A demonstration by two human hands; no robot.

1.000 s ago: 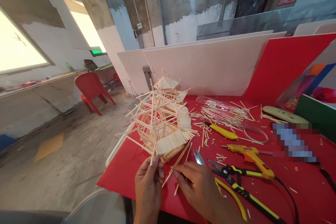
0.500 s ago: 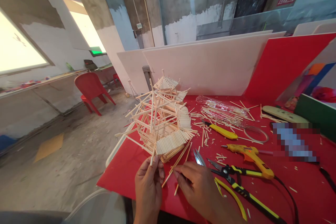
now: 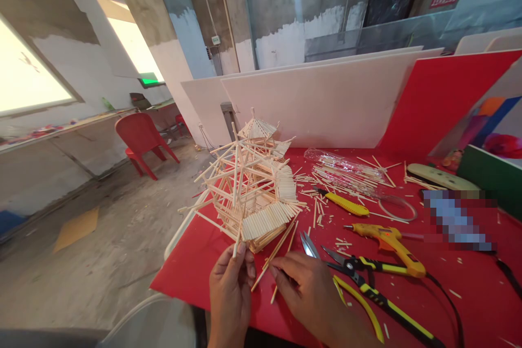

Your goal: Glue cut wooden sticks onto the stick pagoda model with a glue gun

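A pagoda-like model of thin wooden sticks [image 3: 250,185] stands at the left end of the red table [image 3: 468,288]. My left hand [image 3: 230,291] pinches a projecting stick at the model's front lower corner. Just to its right, my right hand [image 3: 310,293] rests on the table with fingertips closed on thin loose sticks [image 3: 277,253] lying in front of the model.
Beside my right hand lie small snips [image 3: 309,244], yellow-black cutters [image 3: 367,288], a yellow glue gun [image 3: 393,247], a yellow utility knife [image 3: 345,204] and a bag of sticks [image 3: 346,171]. White and red boards stand behind. A red chair [image 3: 141,138] is on the floor at left.
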